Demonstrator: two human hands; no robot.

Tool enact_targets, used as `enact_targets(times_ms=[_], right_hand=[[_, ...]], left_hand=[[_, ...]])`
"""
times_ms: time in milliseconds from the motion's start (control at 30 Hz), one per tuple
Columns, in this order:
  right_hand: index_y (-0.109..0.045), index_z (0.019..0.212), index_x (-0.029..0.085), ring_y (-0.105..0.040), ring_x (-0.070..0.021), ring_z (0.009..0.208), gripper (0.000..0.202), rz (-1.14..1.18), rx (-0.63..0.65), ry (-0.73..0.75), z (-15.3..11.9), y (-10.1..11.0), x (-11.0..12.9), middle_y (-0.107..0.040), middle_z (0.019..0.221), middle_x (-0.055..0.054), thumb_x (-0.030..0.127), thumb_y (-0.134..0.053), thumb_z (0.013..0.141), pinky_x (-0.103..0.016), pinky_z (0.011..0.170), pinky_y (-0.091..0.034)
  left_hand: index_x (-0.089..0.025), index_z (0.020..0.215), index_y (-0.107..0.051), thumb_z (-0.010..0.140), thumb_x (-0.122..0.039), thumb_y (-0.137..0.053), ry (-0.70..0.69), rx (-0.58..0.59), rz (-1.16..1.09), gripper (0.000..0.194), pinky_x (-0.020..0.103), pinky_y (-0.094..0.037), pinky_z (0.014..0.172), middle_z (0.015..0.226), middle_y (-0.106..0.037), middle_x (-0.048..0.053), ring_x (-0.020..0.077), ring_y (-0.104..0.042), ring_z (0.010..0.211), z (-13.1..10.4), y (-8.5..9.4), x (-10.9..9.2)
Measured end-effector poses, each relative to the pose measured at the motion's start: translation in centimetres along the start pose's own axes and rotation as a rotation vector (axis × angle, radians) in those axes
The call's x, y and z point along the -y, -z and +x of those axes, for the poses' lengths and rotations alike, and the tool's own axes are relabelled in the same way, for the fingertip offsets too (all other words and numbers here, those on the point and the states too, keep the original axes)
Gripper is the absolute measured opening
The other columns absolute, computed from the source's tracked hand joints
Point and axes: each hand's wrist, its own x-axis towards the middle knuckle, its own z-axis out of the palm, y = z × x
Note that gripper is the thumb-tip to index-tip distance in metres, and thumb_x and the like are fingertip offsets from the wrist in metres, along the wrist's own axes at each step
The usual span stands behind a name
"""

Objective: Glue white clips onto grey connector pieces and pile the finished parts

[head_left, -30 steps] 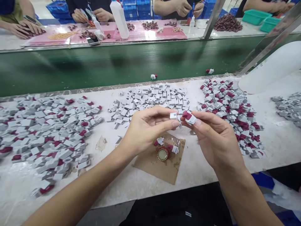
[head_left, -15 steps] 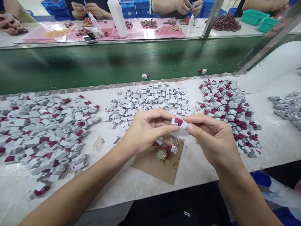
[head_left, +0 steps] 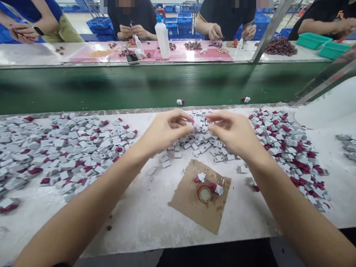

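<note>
My left hand (head_left: pixel 169 129) reaches over the middle pile of small grey plastic blocks (head_left: pixel 204 139), thumb and forefinger closed on a small grey-and-maroon plastic piece (head_left: pixel 192 121), blurred by motion. Opposite it, my right hand (head_left: pixel 229 129) is above the same pile with thumb and fingers apart and nothing visible between them. Nearer to me lies a brown cardboard sheet (head_left: pixel 191 205). It carries a bottle cap (head_left: pixel 205 194) and two grey-and-maroon pieces, one (head_left: pixel 217 188) touching or close to the cap's right side.
Grey-and-maroon pieces are heaped at left (head_left: pixel 69 155) and right (head_left: pixel 294 155). A green belt (head_left: pixel 125 85) runs behind, bearing two small pieces. Beyond it, co-workers' hands work at a table with a white bottle (head_left: pixel 162 39). A large white container (head_left: pixel 330 104) stands right.
Both hands have moved apart and forward from above the cardboard to the middle pile. The piece they held together now appears only at my left fingertips. The camera view has tilted up.
</note>
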Motion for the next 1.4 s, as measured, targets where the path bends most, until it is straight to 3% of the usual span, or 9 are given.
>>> enact_targets(times_ms=[100,200,333,433,667,833,1067,1267,1400], right_hand=[[-0.085,0.134,0.016,-0.08,-0.0305,0.116,0.041,-0.34,0.031,0.041,8.2,-3.6,0.0,-0.086,0.13,-0.014,0.005,-0.065,0.1,-0.049,0.111,-0.062],[-0.087,0.131,0.018,-0.074,-0.0341,0.133,0.045,-0.385,0.125,0.07,15.0,-7.8,0.1,-0.08,0.145,-0.014,0.002,-0.073,0.091,-0.049,0.119,-0.057],[-0.091,0.11,0.019,-0.078,-0.0333,0.121,0.032,-0.398,0.225,0.1,19.6,-10.9,-0.2,-0.087,0.124,-0.012,0.006,-0.08,0.083,-0.044,0.112,-0.059],[-0.09,0.11,0.016,-0.079,-0.0308,0.111,0.026,-0.384,0.174,0.125,19.8,-9.2,-0.5,-0.088,0.114,-0.012,0.01,-0.075,0.089,-0.043,0.108,-0.059],[-0.092,0.103,0.022,-0.079,-0.0331,0.102,0.018,-0.246,0.024,0.106,10.9,1.9,-0.3,-0.086,0.108,-0.012,0.029,-0.084,0.088,-0.048,0.089,-0.064],[-0.092,0.096,0.028,-0.082,-0.0299,0.08,0.024,-0.033,-0.116,-0.136,1.0,6.0,-0.3,-0.087,0.09,-0.009,0.046,-0.099,0.081,-0.045,0.073,-0.069],[-0.088,0.094,0.025,-0.088,-0.0262,0.076,0.034,0.417,-0.236,-0.396,-9.6,5.6,-2.4,-0.088,0.081,-0.007,0.05,-0.106,0.079,-0.031,0.07,-0.073],[-0.091,0.119,0.032,-0.087,-0.0238,0.072,0.026,0.511,-0.193,-0.371,-14.1,2.8,-1.3,-0.088,0.083,-0.003,0.04,-0.094,0.095,-0.032,0.068,-0.076],[-0.094,0.105,0.033,-0.088,-0.0262,0.073,0.01,0.518,-0.1,-0.353,-16.2,1.0,0.2,-0.089,0.084,-0.003,0.038,-0.089,0.097,-0.034,0.068,-0.077]], left_hand=[[-0.021,0.093,-0.075,0.084,-0.016,-0.087,0.13,-0.354,0.163,0.015,0.034,-0.058,0.069,0.084,-0.079,0.006,0.0226,-0.076,0.079,3.8,3.7,1.8],[-0.022,0.084,-0.068,0.085,-0.012,-0.086,0.251,-0.538,0.274,0.021,0.034,-0.054,0.071,0.084,-0.075,0.005,0.0224,-0.073,0.082,7.5,6.5,3.7],[-0.023,0.079,-0.063,0.085,-0.011,-0.087,0.31,-0.539,0.305,0.027,0.033,-0.052,0.072,0.088,-0.075,0.005,0.0225,-0.071,0.084,10.7,7.9,5.5],[-0.023,0.08,-0.065,0.085,-0.012,-0.088,0.316,-0.45,0.301,0.026,0.032,-0.053,0.073,0.092,-0.078,0.006,0.0225,-0.074,0.087,12.2,7.4,6.1],[-0.024,0.093,-0.074,0.093,-0.024,-0.083,0.271,-0.137,0.336,0.008,0.036,-0.061,0.083,0.108,-0.084,0.009,0.0277,-0.078,0.098,15.2,4.6,5.6],[-0.023,0.116,-0.08,0.086,-0.022,-0.082,0.17,-0.079,0.53,0.03,0.061,-0.045,0.123,0.138,-0.075,0.016,0.0458,-0.058,0.144,14.2,2.5,3.1],[-0.023,0.125,-0.083,0.09,-0.03,-0.066,-0.145,0.317,0.793,0.039,0.069,-0.034,0.128,0.14,-0.075,0.013,0.0458,-0.052,0.147,11.8,0.2,0.6],[-0.025,0.102,-0.084,0.085,-0.03,-0.078,-0.168,0.266,0.689,0.018,0.065,-0.034,0.129,0.12,-0.083,0.01,0.0437,-0.058,0.141,11.7,-0.4,1.1],[-0.026,0.085,-0.079,0.081,-0.02,-0.087,-0.126,0.169,0.594,0.011,0.056,-0.04,0.125,0.109,-0.08,0.01,0.0402,-0.062,0.136,11.3,-1.3,1.3]])
